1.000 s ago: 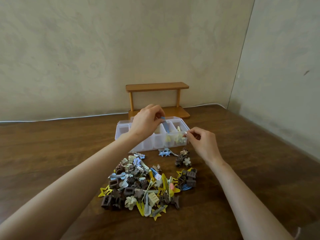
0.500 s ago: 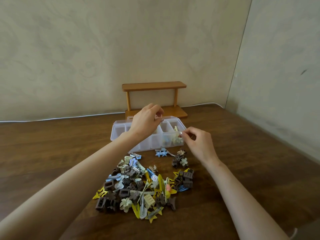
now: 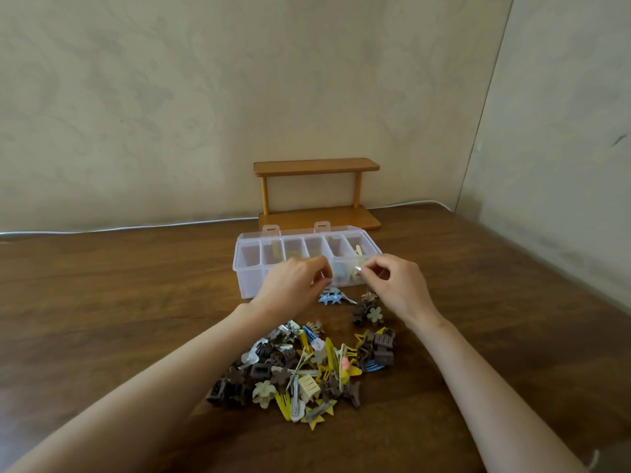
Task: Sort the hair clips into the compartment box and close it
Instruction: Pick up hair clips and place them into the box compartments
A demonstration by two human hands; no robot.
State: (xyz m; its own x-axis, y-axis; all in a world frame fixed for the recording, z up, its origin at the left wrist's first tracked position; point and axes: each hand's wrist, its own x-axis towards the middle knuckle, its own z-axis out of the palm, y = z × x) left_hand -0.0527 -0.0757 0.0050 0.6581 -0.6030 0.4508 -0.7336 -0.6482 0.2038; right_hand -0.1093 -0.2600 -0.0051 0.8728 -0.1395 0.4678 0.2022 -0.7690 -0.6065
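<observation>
A clear compartment box (image 3: 246, 272) stands open on the table, with its lid flipped back and a few clips in its right-hand compartments. My right hand (image 3: 401, 286) pinches a small pale hair clip (image 3: 358, 269) against the box's front right wall. My left hand (image 3: 293, 286) is in front of the box's middle, thumb and fingers pinched together; I see nothing clearly in them. A blue star clip (image 3: 330, 298) lies just below both hands. The main pile of hair clips (image 3: 307, 365), brown, yellow, blue and cream, lies nearer to me between my forearms.
A small wooden two-tier shelf (image 3: 316, 166) stands behind the box against the wall. A few brown flower clips (image 3: 368, 310) lie apart from the pile under my right hand. A white cable (image 3: 136, 228) runs along the table's back edge.
My left hand held a blue clip over the box, let it go there, then came down in front of the box. My right hand stayed at the front right wall with its clip.
</observation>
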